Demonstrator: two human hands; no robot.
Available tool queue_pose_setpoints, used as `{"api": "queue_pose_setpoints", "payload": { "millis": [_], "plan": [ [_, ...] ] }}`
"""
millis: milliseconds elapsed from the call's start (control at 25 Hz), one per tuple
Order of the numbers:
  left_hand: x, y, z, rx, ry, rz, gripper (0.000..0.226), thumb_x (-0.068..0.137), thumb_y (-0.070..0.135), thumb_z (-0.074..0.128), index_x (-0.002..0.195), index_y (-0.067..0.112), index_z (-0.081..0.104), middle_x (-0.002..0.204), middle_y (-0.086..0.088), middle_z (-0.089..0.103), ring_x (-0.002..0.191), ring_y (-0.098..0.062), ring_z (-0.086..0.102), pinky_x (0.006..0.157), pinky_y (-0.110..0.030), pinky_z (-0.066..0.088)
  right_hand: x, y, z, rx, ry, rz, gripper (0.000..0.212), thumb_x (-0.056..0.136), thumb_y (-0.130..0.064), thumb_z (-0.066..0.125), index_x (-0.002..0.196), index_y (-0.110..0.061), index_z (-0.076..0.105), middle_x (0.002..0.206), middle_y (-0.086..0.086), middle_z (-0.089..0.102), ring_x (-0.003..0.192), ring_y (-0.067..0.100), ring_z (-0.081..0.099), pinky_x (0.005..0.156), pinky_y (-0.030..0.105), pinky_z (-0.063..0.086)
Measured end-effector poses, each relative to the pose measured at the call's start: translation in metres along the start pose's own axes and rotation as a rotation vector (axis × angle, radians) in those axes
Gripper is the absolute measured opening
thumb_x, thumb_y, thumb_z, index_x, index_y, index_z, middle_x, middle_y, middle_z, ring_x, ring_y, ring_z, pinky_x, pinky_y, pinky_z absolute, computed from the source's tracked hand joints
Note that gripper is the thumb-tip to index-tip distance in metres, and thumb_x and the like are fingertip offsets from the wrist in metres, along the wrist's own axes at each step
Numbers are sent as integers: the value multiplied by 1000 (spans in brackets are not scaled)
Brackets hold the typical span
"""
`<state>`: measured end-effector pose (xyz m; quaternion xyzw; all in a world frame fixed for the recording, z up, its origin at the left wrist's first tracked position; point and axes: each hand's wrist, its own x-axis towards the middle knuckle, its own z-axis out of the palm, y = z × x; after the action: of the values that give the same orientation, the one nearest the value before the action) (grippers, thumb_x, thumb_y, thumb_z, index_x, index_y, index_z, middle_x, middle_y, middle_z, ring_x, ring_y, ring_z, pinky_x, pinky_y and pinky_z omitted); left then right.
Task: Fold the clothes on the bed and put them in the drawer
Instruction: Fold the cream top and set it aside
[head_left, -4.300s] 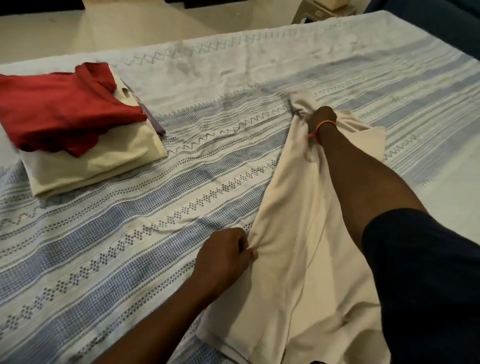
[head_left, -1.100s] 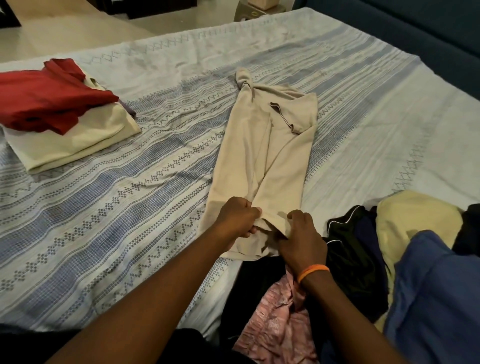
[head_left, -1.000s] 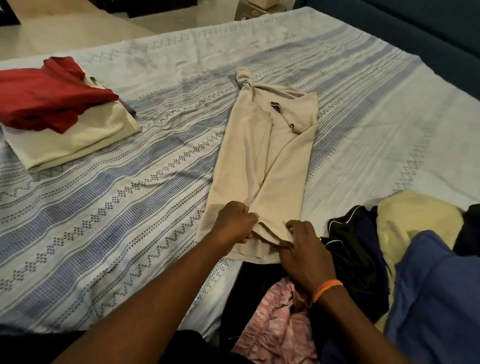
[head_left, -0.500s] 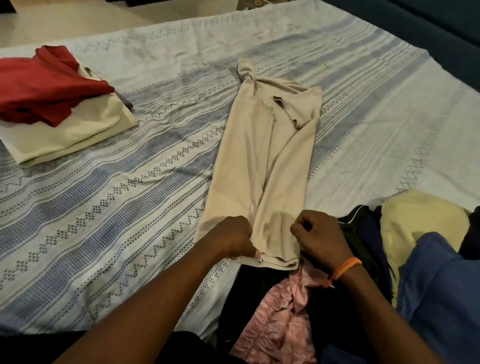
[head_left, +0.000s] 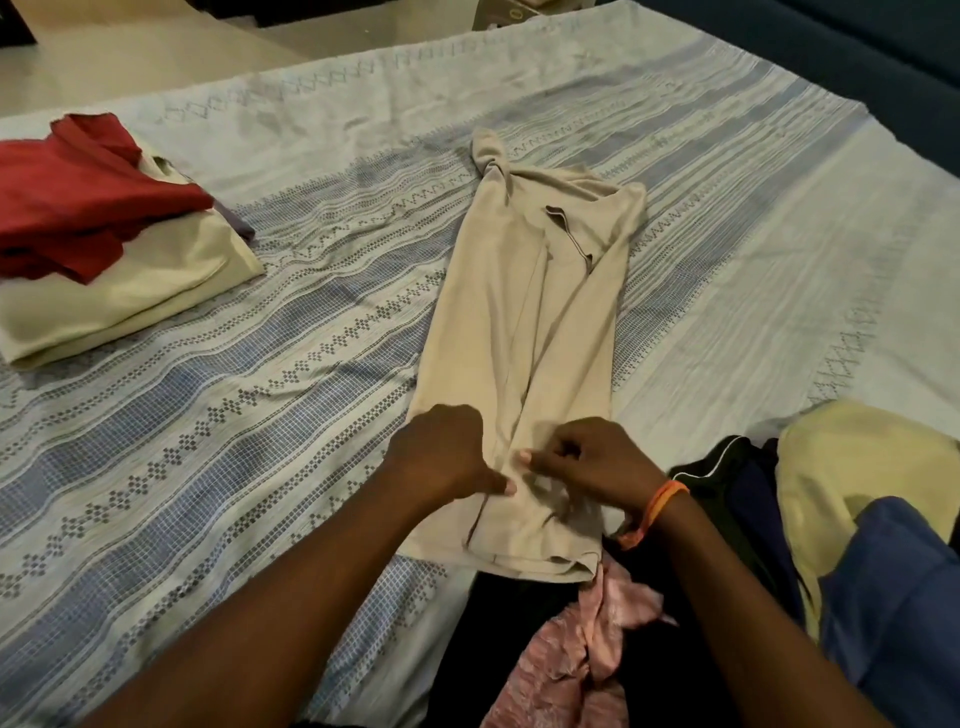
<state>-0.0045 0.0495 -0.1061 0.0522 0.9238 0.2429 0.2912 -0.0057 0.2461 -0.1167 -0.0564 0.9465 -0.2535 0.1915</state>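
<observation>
Two hands, left and right. One beige shirt laid out long. Two folded garments stacked far left: red, cream. Near right, a heap of roughly five unfolded clothes.

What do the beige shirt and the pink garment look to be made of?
Beige shirt: probably soft matte knit, cotton-like; it lies limp with shallow creases and no shine. Pink garment: thinner, perhaps satin or a synthetic; it crumples finely and shows a slight sheen. Neither is sure from here.
</observation>
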Motion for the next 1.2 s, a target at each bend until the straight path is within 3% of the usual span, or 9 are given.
{"api": "queue_pose_setpoints", "payload": {
  "millis": [160, 240, 360, 480, 680, 840, 1000, 1120, 1200],
  "plan": [
    [31, 15, 20, 432, 330, 376, 60, 93, 49, 55, 141, 16, 38, 153, -11, 29, 138, -33, 31, 105, -47, 35, 88, 8, -58, 103, 425, 68, 40, 84, -38, 73, 65, -4, 62, 62, 8, 61, 60, 21, 57, 67, 34, 49],
    [46, 13, 33, 525, 203, 446, 83, 95, 55, 46, 155, 15, 5, 163, -9, -12, 150, -31, -9, 119, -55, 5, 148, 15, -79, 50, 510, 103, 30, 84, -33, 71, 74, -6, 62, 75, 10, 64, 81, 29, 62, 75, 31, 45],
    [68, 1, 38, 476, 84, 389, 93, 92, 67, 38, 154, 21, -14, 158, -5, -30, 144, -25, -30, 116, -57, -12, 224, 26, -103, -26, 568, 219, 44, 86, -38, 65, 107, 1, 61, 113, 22, 63, 110, 36, 59, 87, 36, 46],
    [74, -8, 41, 447, 59, 386, 95, 91, 69, 37, 152, 24, -20, 156, -2, -35, 142, -23, -35, 115, -54, -18, 266, 44, -122, 127, 657, 466, 67, 87, -37, 64, 136, 1, 40, 138, 22, 45, 123, 38, 51, 95, 41, 45],
    [80, -13, 49, 416, 35, 407, 98, 83, 76, 23, 150, 24, -25, 151, -2, -42, 136, -23, -43, 114, -55, -20, 296, 74, -143, 421, 734, 586, 48, 79, -18, 73, 122, 0, 61, 125, 18, 64, 113, 30, 64, 88, 35, 54],
    [82, -13, 48, 413, 36, 412, 99, 81, 76, 24, 150, 23, -25, 150, -2, -43, 135, -23, -43, 111, -53, -25, 298, 42, -144, -44, 865, 458, 32, 89, -19, 56, 117, -4, 62, 122, 18, 63, 111, 37, 62, 88, 42, 52],
    [80, -16, 49, 407, 101, 453, 100, 71, 79, 7, 149, 24, -23, 154, -5, -36, 135, -26, -42, 106, -50, -31, 317, -10, -141, -204, 763, 246, 30, 89, -21, 57, 114, -7, 64, 119, 17, 63, 111, 37, 61, 90, 42, 50],
    [79, -19, 53, 387, 118, 419, 98, 78, 82, 13, 151, 17, 12, 162, -13, 12, 148, -34, 0, 114, -56, -1, 335, -38, -117, -246, 508, 174, 38, 88, -27, 60, 121, -8, 61, 126, 18, 60, 114, 36, 60, 90, 40, 50],
    [80, -17, 54, 390, 157, 448, 93, 81, 79, 20, 151, 18, 7, 163, -12, 7, 147, -32, -5, 114, -58, -1, 338, -49, -96, -373, 344, 184, 44, 89, -26, 59, 129, -7, 55, 137, 19, 47, 117, 38, 57, 93, 42, 47]
  ]
}}
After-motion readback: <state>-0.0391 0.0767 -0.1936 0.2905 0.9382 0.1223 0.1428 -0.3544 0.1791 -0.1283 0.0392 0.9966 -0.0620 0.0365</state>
